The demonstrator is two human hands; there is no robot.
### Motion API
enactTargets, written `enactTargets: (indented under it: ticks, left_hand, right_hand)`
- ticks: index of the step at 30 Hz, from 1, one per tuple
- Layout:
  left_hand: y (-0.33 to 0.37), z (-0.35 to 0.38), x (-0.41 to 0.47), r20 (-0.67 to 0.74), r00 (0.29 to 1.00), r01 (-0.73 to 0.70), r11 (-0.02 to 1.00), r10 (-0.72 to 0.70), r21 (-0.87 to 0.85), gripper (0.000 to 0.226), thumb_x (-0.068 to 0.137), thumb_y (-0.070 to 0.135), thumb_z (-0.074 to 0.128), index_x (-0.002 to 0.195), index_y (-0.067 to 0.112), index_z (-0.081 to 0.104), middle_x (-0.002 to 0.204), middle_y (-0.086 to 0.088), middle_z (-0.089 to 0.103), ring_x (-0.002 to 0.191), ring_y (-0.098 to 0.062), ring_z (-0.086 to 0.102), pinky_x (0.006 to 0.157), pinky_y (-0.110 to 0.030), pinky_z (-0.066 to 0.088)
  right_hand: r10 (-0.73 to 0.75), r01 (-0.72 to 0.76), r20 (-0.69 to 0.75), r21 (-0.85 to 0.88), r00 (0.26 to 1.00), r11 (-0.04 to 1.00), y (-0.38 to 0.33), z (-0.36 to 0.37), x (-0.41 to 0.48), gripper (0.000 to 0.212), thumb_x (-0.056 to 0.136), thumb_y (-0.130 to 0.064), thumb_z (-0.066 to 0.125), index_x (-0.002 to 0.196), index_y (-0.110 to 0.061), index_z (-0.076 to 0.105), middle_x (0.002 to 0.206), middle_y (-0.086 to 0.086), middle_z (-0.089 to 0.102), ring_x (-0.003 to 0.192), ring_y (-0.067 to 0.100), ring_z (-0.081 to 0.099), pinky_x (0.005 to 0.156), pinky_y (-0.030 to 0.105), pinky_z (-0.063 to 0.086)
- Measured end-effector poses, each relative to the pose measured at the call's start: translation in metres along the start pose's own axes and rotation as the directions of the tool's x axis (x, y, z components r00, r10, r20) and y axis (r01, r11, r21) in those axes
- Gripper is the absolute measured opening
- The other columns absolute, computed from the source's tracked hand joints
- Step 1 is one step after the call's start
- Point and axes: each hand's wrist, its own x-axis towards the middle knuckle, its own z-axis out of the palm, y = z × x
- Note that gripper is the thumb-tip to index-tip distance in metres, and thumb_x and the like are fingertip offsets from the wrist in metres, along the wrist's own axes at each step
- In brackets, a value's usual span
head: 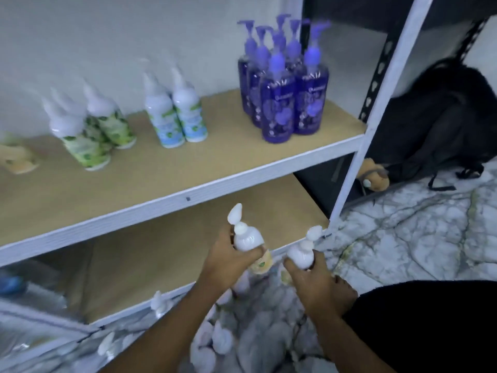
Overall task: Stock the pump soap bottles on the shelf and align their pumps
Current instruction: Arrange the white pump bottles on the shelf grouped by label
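My left hand (pixel 228 258) grips a white pump soap bottle with a yellow label (pixel 246 238), held upright below the upper shelf board (pixel 161 170). My right hand (pixel 320 286) grips a second white pump bottle (pixel 301 254) just to its right. On the upper shelf stand several purple pump bottles (pixel 285 84) at the right, two blue-labelled white bottles (pixel 174 111) in the middle, and green-labelled white bottles (pixel 86 125) at the left. More white pump bottles (pixel 215 337) lie on the floor under my arms.
A yellow-labelled bottle (pixel 18 157) shows at the far left edge of the upper shelf. The lower shelf board (pixel 161 251) sits behind my hands. A white upright post (pixel 376 117) bounds the shelf on the right. A black backpack (pixel 443 125) rests on the marble floor (pixel 416 238).
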Motion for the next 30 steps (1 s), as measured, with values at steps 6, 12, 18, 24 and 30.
enactTargets:
  ticks: [6,12,18,24,30]
  left_hand:
    - [0.055,-0.103,-0.074,-0.251,0.968,-0.038,0.981,-0.011,-0.191,0.035,0.079,0.01,0.083,0.108,0.015,0.062,0.097,0.001,0.07,0.071,0.009,0.066,0.06,-0.01,0.05]
    - [0.086,-0.175,-0.129,-0.362,0.931,-0.108,0.903,-0.056,-0.416,0.047,0.071,0.051,0.082,0.107,0.024,0.066,0.097,-0.008,0.076,0.089,-0.027,0.075,0.084,-0.053,0.06]
    - [0.088,-0.215,-0.122,-0.311,0.947,-0.119,0.816,-0.078,-0.566,0.065,0.071,0.059,0.069,0.122,0.022,0.056,0.106,-0.018,0.074,0.09,-0.04,0.074,0.081,-0.052,0.059]
    - [0.071,-0.246,-0.09,-0.317,0.925,-0.03,0.793,-0.208,-0.608,0.068,0.076,0.062,0.069,0.128,0.021,0.056,0.112,-0.017,0.072,0.095,-0.031,0.074,0.076,-0.043,0.06]
    - [0.05,-0.27,-0.076,-0.315,0.93,-0.03,0.81,-0.192,-0.585,0.055,0.064,0.021,0.068,0.116,0.016,0.052,0.112,-0.019,0.071,0.098,-0.035,0.073,0.09,-0.057,0.057]
  right_hand:
    - [-0.176,0.155,0.091,0.203,0.98,0.967,-0.111,0.022,-0.042,0.029,0.076,-0.03,0.084,0.092,-0.028,0.059,0.091,-0.007,0.067,0.087,0.015,0.065,0.073,0.034,0.052]
    - [-0.326,0.174,0.291,0.445,0.899,0.878,-0.214,0.055,-0.082,0.025,0.083,-0.03,0.078,0.105,-0.028,0.065,0.1,0.001,0.074,0.091,0.017,0.071,0.084,0.041,0.058]
    - [-0.404,0.133,0.471,0.508,0.784,0.851,-0.253,0.107,-0.081,0.023,0.083,-0.046,0.075,0.104,-0.04,0.067,0.105,-0.001,0.073,0.103,0.023,0.07,0.095,0.052,0.055]
    - [-0.283,-0.038,0.581,0.477,0.763,0.878,-0.263,0.159,-0.063,0.067,0.061,-0.064,0.076,0.116,-0.029,0.063,0.11,0.012,0.072,0.099,0.028,0.072,0.092,0.054,0.056]
    - [-0.206,-0.232,0.662,0.51,0.721,0.828,-0.27,0.188,-0.046,0.061,0.069,-0.027,0.072,0.124,-0.013,0.05,0.109,0.012,0.064,0.097,0.028,0.069,0.087,0.056,0.057]
